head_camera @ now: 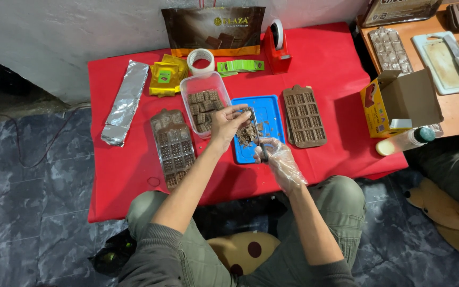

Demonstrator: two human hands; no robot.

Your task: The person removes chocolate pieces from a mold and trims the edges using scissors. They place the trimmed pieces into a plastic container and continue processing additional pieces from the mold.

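Seen from above, over a red tabletop (134,175). Left hand (228,123), bare, fingers pinched shut on a chocolate piece (243,112) over the blue tray (272,114). Right hand (278,158), in a clear plastic glove, closed around a knife (257,135), blade pointing up at the held piece. Heap of chocolate shavings (246,135) on the tray beneath both hands. Just left of the tray, touching it, a clear tub (189,87) with chocolate squares inside. Further left, a filled mould (173,146), and beyond it a foil-wrapped bar (125,103) near the tabletop's edge. Right of the tray, a brown mould (304,116). At the back: yellow packets (167,76), a tape roll (201,59), green labels (240,66), a red tape dispenser (276,50) and a brown bag (213,29) against the wall. At the right edge, an open yellow box (394,103) and a bottle (405,141) lying beside it.
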